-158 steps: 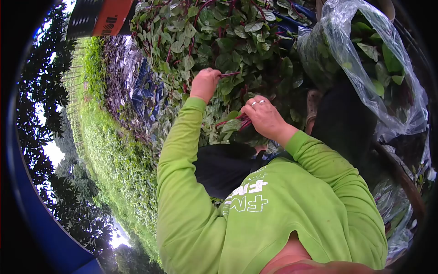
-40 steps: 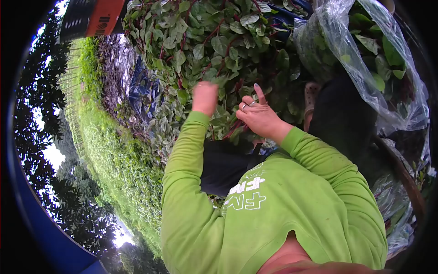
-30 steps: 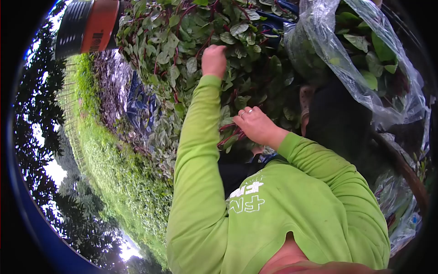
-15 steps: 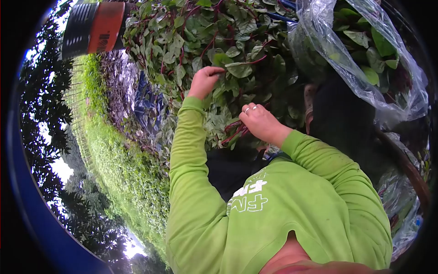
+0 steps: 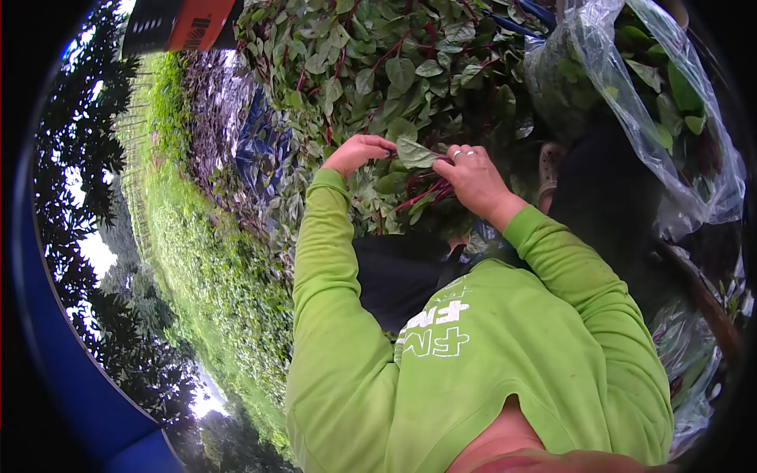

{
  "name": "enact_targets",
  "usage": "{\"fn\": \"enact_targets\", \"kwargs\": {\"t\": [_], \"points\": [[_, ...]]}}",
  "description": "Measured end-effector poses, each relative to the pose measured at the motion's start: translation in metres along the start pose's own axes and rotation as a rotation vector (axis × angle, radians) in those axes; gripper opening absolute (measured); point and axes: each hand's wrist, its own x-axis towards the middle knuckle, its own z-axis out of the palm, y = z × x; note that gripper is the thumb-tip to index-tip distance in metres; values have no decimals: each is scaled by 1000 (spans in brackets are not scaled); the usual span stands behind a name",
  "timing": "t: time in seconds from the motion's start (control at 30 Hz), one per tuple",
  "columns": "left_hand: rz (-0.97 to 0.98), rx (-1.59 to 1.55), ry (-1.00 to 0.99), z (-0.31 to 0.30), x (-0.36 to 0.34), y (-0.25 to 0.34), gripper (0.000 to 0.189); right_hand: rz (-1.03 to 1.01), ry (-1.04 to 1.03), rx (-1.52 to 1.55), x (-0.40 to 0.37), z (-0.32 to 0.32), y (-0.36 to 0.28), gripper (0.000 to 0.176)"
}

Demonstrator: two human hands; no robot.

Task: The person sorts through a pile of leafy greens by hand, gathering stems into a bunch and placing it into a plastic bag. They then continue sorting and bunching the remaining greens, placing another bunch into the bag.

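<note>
A green leaf (image 5: 416, 154) is stretched between my two hands, just above the leafy heap (image 5: 371, 71). The thumb and fingers of my left hand (image 5: 359, 154) are pinched together at the leaf's left edge. My right hand (image 5: 478, 183), with rings on it, is closed around a small bunch of red stems (image 5: 426, 193) with leaves. Its fingertips touch the right end of the same leaf.
An open clear plastic bag (image 5: 607, 79) with leaves inside stands at upper right. A black and orange drum (image 5: 193, 25) is at upper left. Blue sheeting (image 5: 260, 138) lies beside the heap. A shoe (image 5: 550, 169) shows near my right hand.
My right hand has moved up and right with the stems, closer to my left hand. The leaf is now between both hands. The view has shifted slightly, with the drum higher in it.
</note>
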Motion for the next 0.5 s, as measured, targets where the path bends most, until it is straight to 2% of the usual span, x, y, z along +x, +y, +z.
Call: {"fn": "enact_targets", "kwargs": {"t": [0.07, 0.17, 0.27, 0.37, 0.5], "points": [[63, -54, -61, 1, -1, 6, 32, 38, -12, -18, -1, -3, -1, 21], [5, 127, 56, 25, -12, 22, 27, 87, 31, -78, -1, 5, 1, 25], [509, 946, 219, 31, -11, 17, 25, 98, 30, -148, -3, 13, 4, 21], [637, 1069, 280, 41, -8, 12, 27, 80, 6, -154, -3, 12, 4, 18], [615, 1184, 295, 53, -13, 12, 29, 95, 12, -182, -2, 13, 3, 16]]}}
